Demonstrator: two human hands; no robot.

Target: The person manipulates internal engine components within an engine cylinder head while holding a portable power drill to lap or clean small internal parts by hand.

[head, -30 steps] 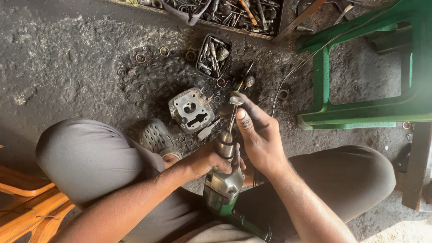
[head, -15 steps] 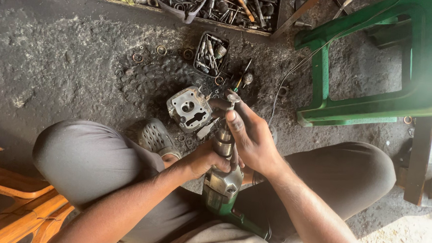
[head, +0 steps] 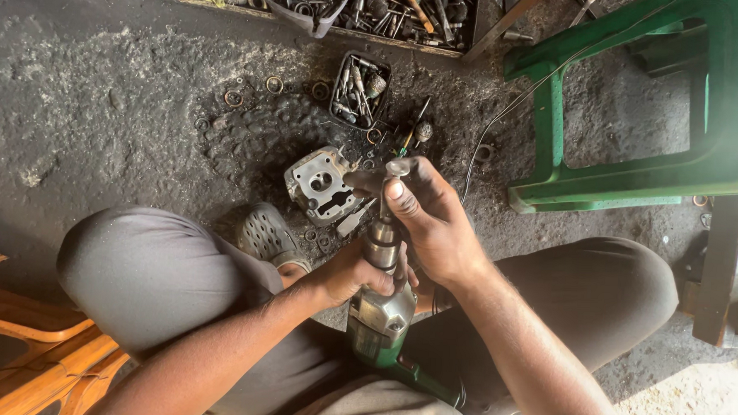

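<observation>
At the far left a wooden stool is standing well apart from both hands, and the person is squatting with a grey-trousered knee raised beside it; a grey perforated sandal is planted just left of the left hand's fingers, bracing the squat; beyond those fingers a pale metal engine casting is lying face up on the dark oily floor, seemingly kept within easy reach; the left hand is wrapping its fingers, pressed together, around the neck of a green-bodied power drill, probably to steady it upright against the lap; the drill's chuck is rising just past that grip; the right hand is closing over the tool's top, thumb and fingertips pinching something small at the tip, though what it is cannot be told; further beyond the fingertips a small black tray of bits and scattered washers are lying near; to the right a black cable is trailing toward a green plastic chair, well apart from the fingers.
</observation>
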